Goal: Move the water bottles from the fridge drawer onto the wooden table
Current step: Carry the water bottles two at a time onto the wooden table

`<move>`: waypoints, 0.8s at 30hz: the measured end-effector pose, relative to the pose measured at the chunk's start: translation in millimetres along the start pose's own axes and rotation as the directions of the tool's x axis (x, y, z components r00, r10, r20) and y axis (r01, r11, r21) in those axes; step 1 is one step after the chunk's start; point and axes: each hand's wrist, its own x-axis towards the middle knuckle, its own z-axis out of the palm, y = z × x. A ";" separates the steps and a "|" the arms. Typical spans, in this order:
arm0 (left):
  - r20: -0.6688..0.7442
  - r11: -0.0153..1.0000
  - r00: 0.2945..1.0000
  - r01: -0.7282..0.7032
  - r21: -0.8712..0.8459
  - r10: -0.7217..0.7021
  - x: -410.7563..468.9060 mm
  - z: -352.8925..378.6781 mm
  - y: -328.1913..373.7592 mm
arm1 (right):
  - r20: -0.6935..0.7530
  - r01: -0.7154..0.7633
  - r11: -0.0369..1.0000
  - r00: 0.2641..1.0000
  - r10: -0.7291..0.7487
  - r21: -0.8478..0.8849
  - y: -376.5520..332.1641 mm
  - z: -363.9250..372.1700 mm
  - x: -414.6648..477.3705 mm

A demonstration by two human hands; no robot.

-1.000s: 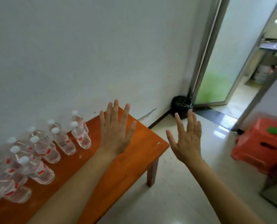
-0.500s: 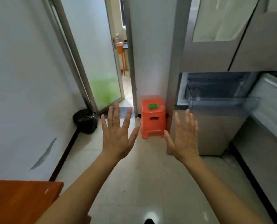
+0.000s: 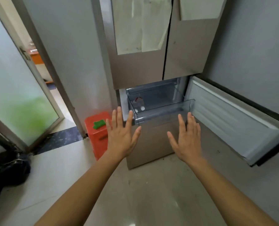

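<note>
The fridge stands ahead with its lower right door (image 3: 233,118) swung open. A clear plastic drawer (image 3: 164,111) is pulled out of the open compartment. Two water bottles (image 3: 139,103) with white caps and red-white labels lie at the drawer's left end. My left hand (image 3: 121,136) is held out flat with fingers spread, in front of the drawer's left corner and apart from it. My right hand (image 3: 187,137) is also flat and spread, below the drawer's front rim. Both hands hold nothing. The wooden table is out of view.
An orange plastic stool (image 3: 98,132) with a green item on top stands left of the fridge. A black bag (image 3: 8,168) sits on the floor at the far left by a glass door (image 3: 21,103). Pale tiled floor (image 3: 135,193) lies between me and the fridge.
The view has swung from the table with its bottles, past the doorway, to face the fridge, and has come closer to it. Both hands stay flat and empty.
</note>
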 end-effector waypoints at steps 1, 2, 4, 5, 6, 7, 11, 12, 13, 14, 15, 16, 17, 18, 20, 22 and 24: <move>0.028 1.000 0.999 -0.014 -0.012 0.014 13.7 9.0 7.8 | 0.012 -0.019 1.000 1.000 0.019 -0.013 11.6 1.9 7.0; 0.055 0.999 0.998 -0.025 -0.027 0.026 27.8 17.7 15.3 | 0.030 -0.041 0.999 0.999 0.042 -0.025 23.2 4.7 15.7; 0.111 0.997 0.993 -0.040 -0.059 0.046 51.6 35.6 28.1 | 0.072 -0.085 0.995 0.993 0.088 -0.051 46.5 13.4 35.4; 0.145 0.996 0.988 -0.048 -0.073 0.058 61.6 45.8 33.5 | 0.089 -0.099 0.993 0.991 0.104 -0.062 57.4 19.1 45.9; 0.177 0.995 0.982 -0.058 -0.079 0.071 71.3 56.7 38.2 | 0.098 -0.106 0.992 0.989 0.112 -0.066 67.4 25.5 57.3; 0.205 0.995 0.975 -0.068 -0.074 0.082 81.5 68.1 42.2 | 0.099 -0.108 0.992 0.989 0.114 -0.062 76.7 32.3 69.4; 0.262 0.998 0.963 -0.061 -0.002 0.060 130.3 109.2 53.7 | 0.111 -0.082 0.997 0.990 0.083 -0.016 104.7 63.2 131.3; 0.266 0.999 0.963 -0.042 0.004 0.039 143.1 117.6 55.7 | 0.132 -0.065 0.998 0.989 0.065 -0.003 109.7 71.7 148.8; 0.266 1.000 0.964 -0.017 0.008 0.015 156.2 125.0 57.5 | 0.153 -0.046 0.999 0.987 0.044 0.012 114.2 79.9 167.0; 0.267 1.000 0.964 0.010 0.017 -0.014 169.8 131.5 60.2 | 0.179 -0.026 0.999 0.984 0.021 0.025 119.0 87.6 186.1; 0.274 0.999 0.961 0.036 0.035 -0.044 182.6 137.3 63.2 | 0.212 -0.005 0.999 0.977 -0.002 0.034 123.2 94.8 205.3; 0.284 0.997 0.956 0.056 0.059 -0.070 195.2 142.2 66.2 | 0.244 0.014 0.999 0.970 -0.024 0.043 127.3 101.6 224.4; 0.297 0.994 0.951 0.069 0.081 -0.090 207.5 147.1 69.3 | 0.269 0.035 0.998 0.962 -0.047 0.049 131.5 108.0 242.3; 0.312 0.992 0.944 0.081 0.097 -0.108 219.4 152.2 71.9 | 0.291 0.062 0.997 0.954 -0.074 0.052 135.3 114.2 259.0; 0.329 0.986 0.932 0.125 0.106 -0.154 242.5 163.8 75.2 | 0.320 0.133 0.990 0.936 -0.143 0.053 141.9 127.2 289.7; 0.338 0.976 0.916 0.193 0.101 -0.216 260.4 177.2 77.5 | 0.349 0.190 0.980 0.916 -0.199 0.059 146.9 141.1 317.4; 0.369 0.962 0.888 0.248 0.117 -0.274 267.4 188.6 78.5 | 0.399 0.228 0.972 0.888 -0.228 0.048 149.0 155.9 338.2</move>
